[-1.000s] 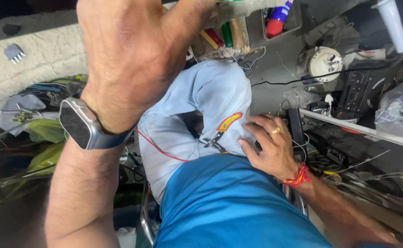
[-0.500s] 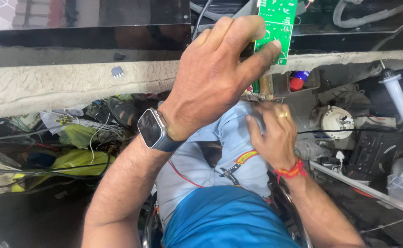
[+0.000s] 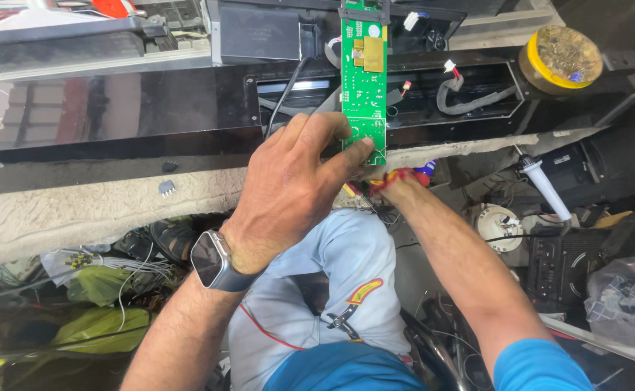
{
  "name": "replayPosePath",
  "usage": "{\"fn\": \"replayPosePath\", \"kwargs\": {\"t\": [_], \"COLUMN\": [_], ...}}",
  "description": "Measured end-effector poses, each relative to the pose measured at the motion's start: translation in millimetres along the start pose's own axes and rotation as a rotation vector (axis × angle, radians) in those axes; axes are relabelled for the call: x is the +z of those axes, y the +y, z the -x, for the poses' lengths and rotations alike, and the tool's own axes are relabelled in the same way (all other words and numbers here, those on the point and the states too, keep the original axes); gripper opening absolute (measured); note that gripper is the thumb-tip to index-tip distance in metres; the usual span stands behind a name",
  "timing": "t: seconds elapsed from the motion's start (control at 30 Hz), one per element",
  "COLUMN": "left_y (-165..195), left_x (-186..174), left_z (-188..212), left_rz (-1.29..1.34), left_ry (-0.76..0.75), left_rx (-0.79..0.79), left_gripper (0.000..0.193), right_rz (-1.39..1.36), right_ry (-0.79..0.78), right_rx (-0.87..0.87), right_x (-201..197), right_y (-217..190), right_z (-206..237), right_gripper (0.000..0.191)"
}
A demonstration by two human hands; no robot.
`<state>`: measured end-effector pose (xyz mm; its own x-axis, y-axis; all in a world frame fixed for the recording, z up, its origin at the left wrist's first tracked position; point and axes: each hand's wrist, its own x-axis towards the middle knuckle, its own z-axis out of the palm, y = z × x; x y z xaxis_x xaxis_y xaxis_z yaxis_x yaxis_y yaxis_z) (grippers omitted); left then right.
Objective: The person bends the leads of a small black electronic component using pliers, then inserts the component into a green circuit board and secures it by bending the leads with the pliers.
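Observation:
A long green circuit board (image 3: pixel 364 72) stands upright over an opening in a glossy black panel (image 3: pixel 115 108). My left hand (image 3: pixel 288 188), with a dark smartwatch (image 3: pixel 212 261) on the wrist, grips the board's lower end between thumb and fingers. My right hand (image 3: pixel 395 181) reaches up just below the board. Only its wrist with a red thread shows, and the fingers are hidden behind my left hand. My knees in light blue trousers (image 3: pixel 346 268) are below.
A round yellow-rimmed container (image 3: pixel 560 58) sits on the panel at top right. A white-handled tool (image 3: pixel 542 185), a white round part (image 3: pixel 498 224) and a black box (image 3: pixel 567 268) lie at right. Loose wires and green bags (image 3: pixel 107 289) crowd the lower left.
The view has tilted up onto the black panel. My left hand has closed on the board's lower end. My right hand has risen from my lap to just under the board.

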<state>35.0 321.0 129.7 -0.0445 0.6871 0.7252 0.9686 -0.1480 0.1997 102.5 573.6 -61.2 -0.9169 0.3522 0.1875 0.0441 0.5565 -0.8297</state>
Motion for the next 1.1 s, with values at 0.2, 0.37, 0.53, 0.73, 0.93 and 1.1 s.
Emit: {"fn": "replayPosePath", "kwargs": {"t": [0.2, 0.37, 0.53, 0.73, 0.93, 1.1], "left_y": [-1.3, -4.2, -4.5, -6.4, -6.1, -5.0], "left_x": [-1.8, 4.6, 7.7, 8.8, 9.2, 10.0], "left_z": [-2.2, 3.3, 3.3, 7.9, 8.7, 4.9], "left_rz": [0.028, 0.041, 0.048, 0.040, 0.039, 0.044], "left_ry": [0.005, 0.037, 0.042, 0.035, 0.053, 0.061], "left_rx": [0.005, 0.075, 0.088, 0.098, 0.085, 0.087], "left_gripper": [0.028, 0.030, 0.032, 0.033, 0.031, 0.030], "right_rz": [-0.546, -1.059, -0.716, -0.096, -0.335, -0.448], "right_ry": [0.244, 0.233, 0.404, 0.481, 0.571, 0.544], "right_rx": [0.271, 0.295, 0.175, 0.027, 0.075, 0.139], "right_x": [-0.2, -2.0, -5.0, 9.2, 4.2, 2.6], "right_y": [-14.5, -53.2, -77.8, -63.7, -55.3, -58.5], "right_z": [89.8, 170.6, 190.6, 199.3, 198.2, 189.3], "right_gripper": [0.024, 0.025, 0.032, 0.029, 0.021, 0.023]}}
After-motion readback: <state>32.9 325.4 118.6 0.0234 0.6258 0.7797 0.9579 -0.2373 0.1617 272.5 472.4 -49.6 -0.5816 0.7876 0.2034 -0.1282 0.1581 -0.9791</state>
